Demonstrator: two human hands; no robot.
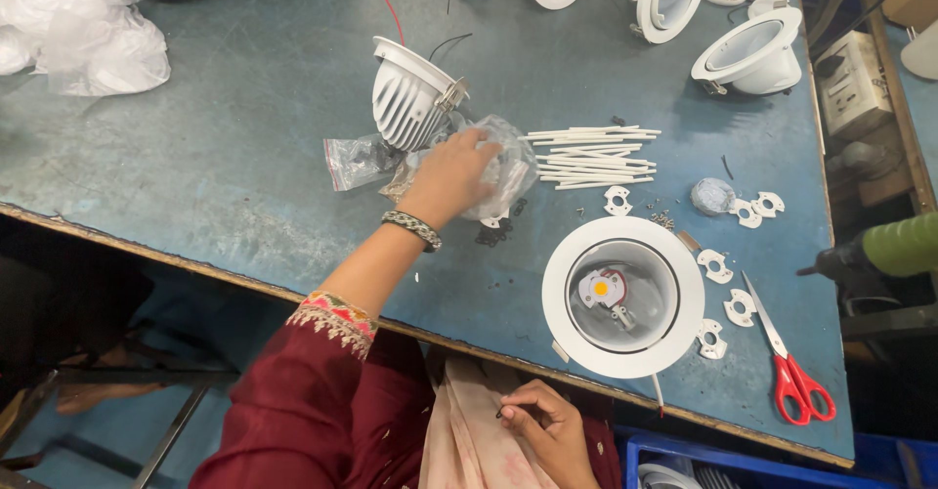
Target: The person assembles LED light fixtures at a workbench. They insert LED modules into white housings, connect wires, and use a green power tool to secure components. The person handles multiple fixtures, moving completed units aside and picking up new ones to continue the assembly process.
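1. Worn blue-grey workbench (225, 147), scuffed, with lamp parts spread over it.
2. Left hand (454, 171) reaches forward, fingers spread flat on a clear plastic bag (503, 167) of small parts; not pinched shut, just pressing on top.
3. Bag lies directly under and just beyond the fingertips, touching the finned white lamp housing (410, 98) tipped on its side behind it.
4. Right hand (547, 425) is low at the lap, below the table edge, fingers curled on something thin and dark; can't tell what.
5. Left hand is far nearer the bag.
6. Right of the bag: white sleeve tubes (591, 157) lying left-right; round white lamp ring (622, 297); red scissors (796, 372) well apart.
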